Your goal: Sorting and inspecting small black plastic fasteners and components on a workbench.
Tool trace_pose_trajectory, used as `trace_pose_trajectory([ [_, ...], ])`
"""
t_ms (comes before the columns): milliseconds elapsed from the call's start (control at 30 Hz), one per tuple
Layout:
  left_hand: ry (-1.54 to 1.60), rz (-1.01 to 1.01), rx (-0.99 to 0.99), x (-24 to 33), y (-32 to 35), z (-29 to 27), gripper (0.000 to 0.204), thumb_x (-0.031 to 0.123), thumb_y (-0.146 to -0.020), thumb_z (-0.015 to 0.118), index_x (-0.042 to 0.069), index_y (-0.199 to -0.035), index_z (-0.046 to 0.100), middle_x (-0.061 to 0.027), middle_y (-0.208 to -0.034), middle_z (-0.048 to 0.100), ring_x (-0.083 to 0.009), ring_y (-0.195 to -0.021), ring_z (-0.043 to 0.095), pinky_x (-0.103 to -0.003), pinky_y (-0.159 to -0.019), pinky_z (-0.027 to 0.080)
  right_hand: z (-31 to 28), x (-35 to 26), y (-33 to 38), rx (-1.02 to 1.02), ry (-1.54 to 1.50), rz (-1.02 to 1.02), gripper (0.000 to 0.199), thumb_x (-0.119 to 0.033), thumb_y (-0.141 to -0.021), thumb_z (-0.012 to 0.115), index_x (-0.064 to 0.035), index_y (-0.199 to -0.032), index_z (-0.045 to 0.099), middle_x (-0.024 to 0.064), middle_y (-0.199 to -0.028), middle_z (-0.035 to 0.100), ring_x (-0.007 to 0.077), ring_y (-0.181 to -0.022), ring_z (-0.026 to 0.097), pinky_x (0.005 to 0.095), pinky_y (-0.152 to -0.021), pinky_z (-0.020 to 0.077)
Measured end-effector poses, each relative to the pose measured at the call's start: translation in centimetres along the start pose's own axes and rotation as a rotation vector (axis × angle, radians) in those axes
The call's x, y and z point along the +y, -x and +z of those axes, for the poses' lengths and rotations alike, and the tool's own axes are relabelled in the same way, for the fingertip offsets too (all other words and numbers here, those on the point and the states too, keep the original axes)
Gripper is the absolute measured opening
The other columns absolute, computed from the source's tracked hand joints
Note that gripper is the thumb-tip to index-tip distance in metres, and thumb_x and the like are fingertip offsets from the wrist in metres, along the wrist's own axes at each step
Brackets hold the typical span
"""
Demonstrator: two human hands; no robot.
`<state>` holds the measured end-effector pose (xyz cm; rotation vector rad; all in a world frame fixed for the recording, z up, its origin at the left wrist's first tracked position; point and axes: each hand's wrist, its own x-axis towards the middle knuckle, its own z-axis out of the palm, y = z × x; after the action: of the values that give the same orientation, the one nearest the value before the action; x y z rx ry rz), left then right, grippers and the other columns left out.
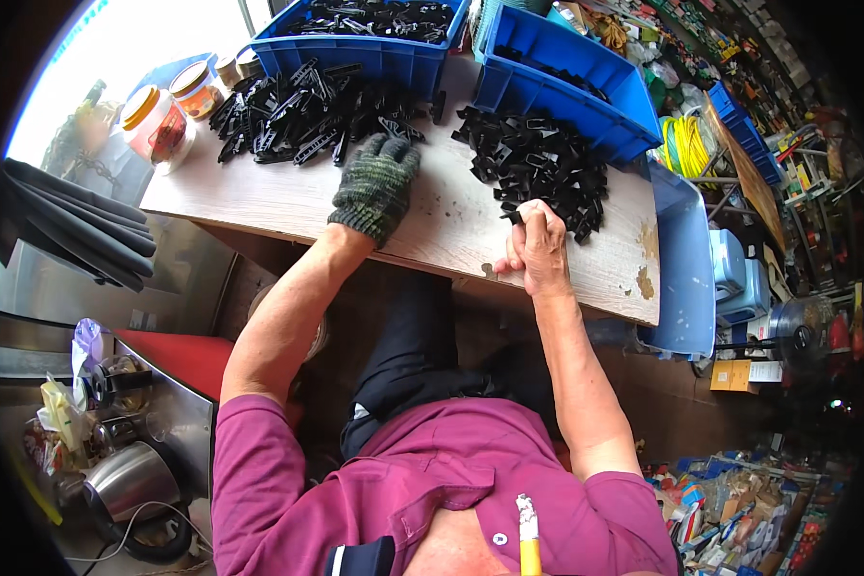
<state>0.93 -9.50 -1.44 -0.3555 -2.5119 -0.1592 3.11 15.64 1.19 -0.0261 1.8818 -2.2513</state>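
Two heaps of black plastic clips on the wooden tabletop (451, 226). My left hand (376, 184), in a dark knit glove, rests palm-down w/ fingers spread flat at the near edge of the left heap (302, 113), touching the nearest pieces, gripping nothing. My right hand (538, 245), bare, is curled tight at the near edge of the right heap (542, 165); fingers pinch a small black clip (516, 217), mostly hidden by the hand. Far side: two blue bins, the left bin (365, 43) full of black parts, the right bin (562, 72) w/ fewer. Far left: clear jars w/ orange lids (158, 120). Right, past the table edge: a yellow cable coil (686, 144). Near left, below: a steel kettle (130, 480).
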Motion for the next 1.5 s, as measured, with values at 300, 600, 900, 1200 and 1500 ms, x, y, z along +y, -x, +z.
trace_pose_trajectory([
  [300, 0.192, -0.061, 0.009, 0.6, -0.8, -1.0, 0.021, 0.019, -0.086, 0.063, 0.014, -0.106, 0.067, -0.0098, -0.114, 0.063, -0.0355, -0.105, 0.057, -0.046, -0.09, 0.048, 0.1, -0.1, 0.1, 0.037, -0.004, -0.026, 0.027, -0.028, -0.097, 0.047, -0.0087, -0.08, 0.05, -0.0024, -0.048, 0.028, 0.0088, -0.036, 0.032, 0.0306, -0.034, 0.0474],
  [600, 0.12, -0.203, 0.0, 1.2, -1.2, -0.8, 0.015, 0.025, -0.089, 0.063, 0.016, -0.098, 0.071, -0.0108, -0.1, 0.068, -0.0357, -0.094, 0.06, -0.047, -0.085, 0.048, -0.2, 0.5, -0.3, 0.045, -0.009, -0.092, 0.024, -0.024, -0.097, 0.046, -0.0057, -0.084, 0.052, -0.0024, -0.05, 0.031, 0.0087, -0.035, 0.033, 0.031, -0.032, 0.0467],
  [900, 0.093, -0.055, -0.082, 3.1, 0.3, -1.2, 0.017, 0.028, -0.086, 0.065, 0.012, -0.09, 0.068, -0.012, -0.095, 0.066, -0.0368, -0.094, 0.06, -0.05, -0.076, 0.048, 0.1, 0.4, -0.2, 0.073, -0.01, -0.086, 0.024, -0.025, -0.098, 0.047, -0.0058, -0.085, 0.052, -0.0025, -0.049, 0.031, 0.0084, -0.035, 0.034, 0.0312, -0.032, 0.0471],
  [1200, 0.921, -0.25, -0.028, 8.4, 1.8, -1.7, 0.023, 0.022, -0.093, 0.063, 0.007, -0.111, 0.064, -0.0171, -0.1, 0.068, -0.0374, -0.089, 0.067, -0.046, -0.074, 0.053, -0.8, 1.7, -0.9, 0.16, -0.069, -0.153, 0.027, -0.031, -0.098, 0.047, -0.0103, -0.082, 0.051, -0.002, -0.049, 0.03, 0.0102, -0.037, 0.032, 0.0327, -0.032, 0.0452],
  [1500, 1.115, -0.392, -0.215, 11.2, 0.6, -2.1, 0.024, 0.025, -0.099, 0.052, 0.008, -0.111, 0.064, -0.0174, -0.099, 0.068, -0.0373, -0.093, 0.066, -0.044, -0.078, 0.052, 0.1, 0.7, 0.0, 0.222, -0.088, -0.094, 0.027, -0.027, -0.097, 0.048, -0.01, -0.077, 0.046, -0.0024, -0.058, 0.037, 0.0086, -0.039, 0.037, 0.0279, -0.034, 0.04],
])
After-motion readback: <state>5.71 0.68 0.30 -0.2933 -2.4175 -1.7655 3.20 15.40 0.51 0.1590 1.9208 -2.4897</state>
